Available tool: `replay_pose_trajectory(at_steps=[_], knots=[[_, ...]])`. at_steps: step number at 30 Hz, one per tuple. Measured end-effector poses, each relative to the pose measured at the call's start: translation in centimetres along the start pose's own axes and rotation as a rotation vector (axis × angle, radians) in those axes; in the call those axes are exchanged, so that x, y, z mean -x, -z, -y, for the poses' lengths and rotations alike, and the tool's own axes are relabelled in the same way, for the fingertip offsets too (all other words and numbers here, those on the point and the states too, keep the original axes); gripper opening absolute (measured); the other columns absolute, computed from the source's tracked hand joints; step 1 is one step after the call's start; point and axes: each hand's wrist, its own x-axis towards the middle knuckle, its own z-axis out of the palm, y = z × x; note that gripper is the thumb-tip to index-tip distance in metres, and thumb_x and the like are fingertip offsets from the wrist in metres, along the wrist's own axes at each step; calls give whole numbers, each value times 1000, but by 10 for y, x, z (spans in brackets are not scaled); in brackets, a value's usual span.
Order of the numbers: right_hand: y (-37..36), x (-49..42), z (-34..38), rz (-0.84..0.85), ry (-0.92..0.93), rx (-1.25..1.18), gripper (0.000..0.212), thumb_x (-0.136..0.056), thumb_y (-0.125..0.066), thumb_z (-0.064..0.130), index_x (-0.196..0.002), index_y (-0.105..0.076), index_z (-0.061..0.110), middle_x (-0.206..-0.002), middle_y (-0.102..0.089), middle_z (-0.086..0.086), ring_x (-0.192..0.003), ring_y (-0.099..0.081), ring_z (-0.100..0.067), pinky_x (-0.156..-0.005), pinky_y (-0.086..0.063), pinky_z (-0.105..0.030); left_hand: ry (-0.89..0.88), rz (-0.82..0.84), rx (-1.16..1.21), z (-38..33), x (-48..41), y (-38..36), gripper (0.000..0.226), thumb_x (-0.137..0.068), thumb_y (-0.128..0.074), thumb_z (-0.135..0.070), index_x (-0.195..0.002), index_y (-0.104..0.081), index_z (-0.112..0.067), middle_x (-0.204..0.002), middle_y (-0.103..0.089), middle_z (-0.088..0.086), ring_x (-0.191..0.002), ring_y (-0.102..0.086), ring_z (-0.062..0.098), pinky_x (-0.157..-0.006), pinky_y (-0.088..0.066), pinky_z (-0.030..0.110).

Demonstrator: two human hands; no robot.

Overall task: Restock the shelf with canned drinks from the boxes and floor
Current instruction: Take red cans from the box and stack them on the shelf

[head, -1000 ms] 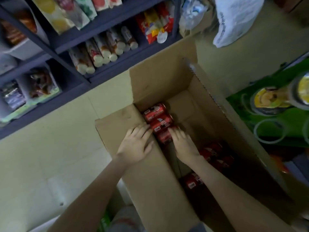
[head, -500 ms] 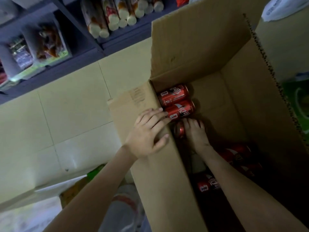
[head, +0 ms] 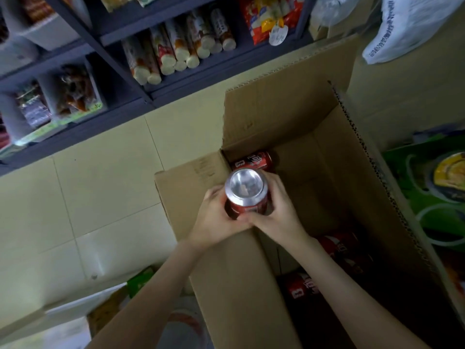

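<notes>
Hands meet at the centre of the frame: the left hand [head: 214,220] and the right hand [head: 280,219] both curl their fingers round one red can [head: 246,195]. It is held with its silver end toward the camera, just above the left rim of the open cardboard box [head: 327,157]. A second can [head: 254,161] lies on its side in the box's far left corner, right behind the held one. More cans [head: 303,288] lie in the shadowed lower part of the box, beside the right forearm. The dark shelf [head: 118,37] fills the upper left, stocked with snack tubes [head: 176,52]. A white plastic bag [head: 412,28] hangs at upper right, and a green carton [head: 427,197] sits at the right edge on the tiled floor [head: 75,197].
</notes>
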Motion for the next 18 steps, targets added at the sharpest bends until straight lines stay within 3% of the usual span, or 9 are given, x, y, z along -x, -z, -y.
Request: replay_pose_trajectory(at_steps=[3,5,7,9,11,15,18], knots=[[13,-7,-33,-77,-93,-33,46,-88,-47,55,-128,-47,32,-129,-49,14,-122,-46,-3,-105,-37,-24,211,11,202,2,-2,0,70,-47,-81,-61,-108,-61,-32,-114,-65,3,-108,-61,21,-96,-49,42],[22,-10,-66,-123,-175,199,56,-89,-40,51,-135,-46,20,-131,-46,8,-124,-39,-4,-106,-32,-24,290,5,365,1,-2,0,69,-45,-80,-54,-106,-60,-28,-110,-68,1,-104,-65,18,-93,-51,33],[26,-15,-101,24,-210,478,63,-87,-51,39,-142,-38,13,-141,-41,-1,-133,-31,-12,-112,-26,-29,289,-4,472,1,-2,3,67,-46,-81,-50,-104,-59,-24,-100,-72,-9,-98,-67,11,-87,-50,28],[24,-19,-130,258,-265,676,76,-85,-63,21,-149,-22,16,-154,-24,-7,-143,-17,-21,-117,-20,-41,272,1,552,1,-1,7,77,-42,-85,-58,-105,-57,-24,-94,-73,-15,-94,-67,5,-82,-51,21],[21,-23,-152,414,-268,913,92,-81,-69,21,-151,-11,18,-157,-15,-7,-144,-11,-25,-117,-13,-46,263,20,597,1,-1,9,82,-42,-83,-65,-107,-53,-25,-97,-72,-18,-94,-66,3,-79,-51,17],[5,-35,-163,336,-149,1391,93,-70,-76,31,-148,-27,12,-143,-40,-12,-127,-35,-31,-102,-35,-45,256,42,599,1,-1,9,84,-42,-82,-67,-109,-49,-28,-100,-70,-20,-98,-65,2,-79,-51,16],[2,-38,-167,401,-193,1431,82,-86,-60,23,-150,-10,8,-149,-26,-12,-138,-24,-28,-112,-20,-44,251,47,583,-1,-1,10,83,-43,-82,-66,-109,-51,-28,-101,-70,-18,-99,-65,4,-79,-50,16]])
